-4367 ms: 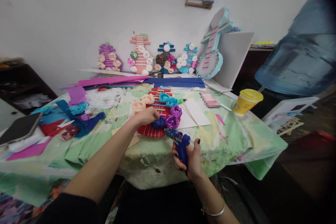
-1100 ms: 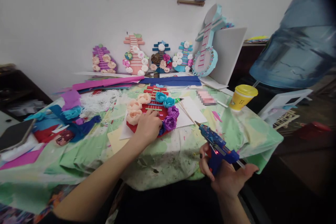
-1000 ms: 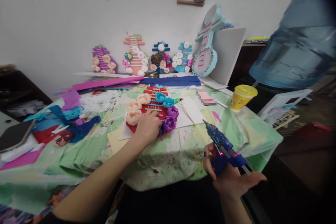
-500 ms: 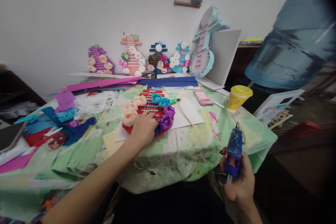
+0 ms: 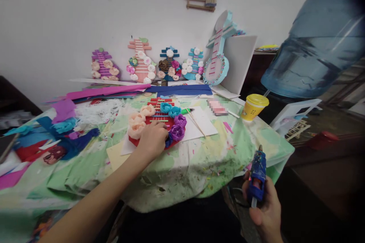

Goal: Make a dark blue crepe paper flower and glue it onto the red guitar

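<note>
A small red craft guitar lies on a white sheet, trimmed with peach paper flowers, turquoise ones and purple ones. Over its lower part, my left hand is closed with curled fingers. A dark blue paper flower peeks out beside the fingers, mostly covered by them. Off the table's front right edge, my right hand grips a blue hot glue gun, its nozzle pointing up and a glue stick showing at the back.
Finished craft guitars lean along the wall, with a large light blue one at right. Coloured paper scraps and white shreds cover the left side. A yellow lidded cup, pink phone, sticks and water bottle are rightward.
My right hand with the glue gun has moved slightly down and right. My left hand stays on the red guitar. The view has shifted a little.
</note>
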Demonstrator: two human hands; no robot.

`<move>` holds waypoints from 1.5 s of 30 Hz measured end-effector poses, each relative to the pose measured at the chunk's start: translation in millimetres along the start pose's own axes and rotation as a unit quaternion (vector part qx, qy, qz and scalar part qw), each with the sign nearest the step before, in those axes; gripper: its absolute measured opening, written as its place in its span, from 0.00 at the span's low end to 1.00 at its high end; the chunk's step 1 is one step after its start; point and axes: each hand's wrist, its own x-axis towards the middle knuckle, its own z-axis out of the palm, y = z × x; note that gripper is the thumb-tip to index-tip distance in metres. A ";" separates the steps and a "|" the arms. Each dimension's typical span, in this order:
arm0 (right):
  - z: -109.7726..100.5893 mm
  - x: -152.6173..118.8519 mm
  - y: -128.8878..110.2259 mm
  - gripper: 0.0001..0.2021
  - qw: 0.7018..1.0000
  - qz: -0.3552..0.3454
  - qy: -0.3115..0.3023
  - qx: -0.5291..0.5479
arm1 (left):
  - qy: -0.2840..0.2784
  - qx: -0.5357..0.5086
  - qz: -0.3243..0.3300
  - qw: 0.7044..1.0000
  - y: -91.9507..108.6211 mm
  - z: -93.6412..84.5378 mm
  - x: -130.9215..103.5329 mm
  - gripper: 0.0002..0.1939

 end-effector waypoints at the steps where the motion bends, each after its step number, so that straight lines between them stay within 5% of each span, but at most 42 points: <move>1: 0.3 -0.8 -0.1 0.43 1.000 0.003 0.002 0.003 | 0.003 0.013 0.001 1.000 -0.2 -0.5 0.6 0.14; 14: 2.8 -11.5 0.7 0.44 0.998 0.053 0.041 0.004 | 0.022 -0.059 0.027 0.998 -10.8 -4.7 -2.7 0.13; 19: 5.9 -13.1 3.1 0.45 0.996 0.061 0.052 0.025 | 0.145 -0.184 -0.034 0.972 -25.8 -23.6 -19.0 0.11; 23: 11.7 -12.1 -1.8 0.44 0.997 0.057 0.051 0.024 | 0.232 -0.326 -0.160 0.903 -31.0 -24.2 -48.2 0.10; 25: 16.1 -11.3 -7.2 0.42 0.997 0.055 0.044 0.027 | 0.161 -0.457 -0.254 0.837 -33.6 -12.1 -65.2 0.14; 28: 24.1 -9.2 -15.9 0.41 0.998 0.060 0.028 0.021 | -0.025 -0.646 -0.338 0.683 -38.9 13.5 -86.2 0.15; 31: 34.2 -3.6 -21.7 0.41 0.994 0.085 0.050 -0.041 | -0.039 -0.735 -0.353 0.578 -43.6 30.1 -95.5 0.13; 34: 47.7 6.2 -23.6 0.31 0.985 0.098 0.083 -0.116 | -0.027 -0.803 -0.322 0.501 -44.8 30.7 -92.3 0.13; 38: 73.5 19.4 -25.4 0.19 0.986 0.051 0.067 -0.141 | -0.038 -0.826 -0.310 0.469 -41.8 26.0 -79.7 0.13; 45: 127.9 31.3 -39.9 0.12 0.992 0.013 -0.067 -0.106 | 0.021 -0.846 -0.327 0.422 -38.8 43.6 -59.4 0.14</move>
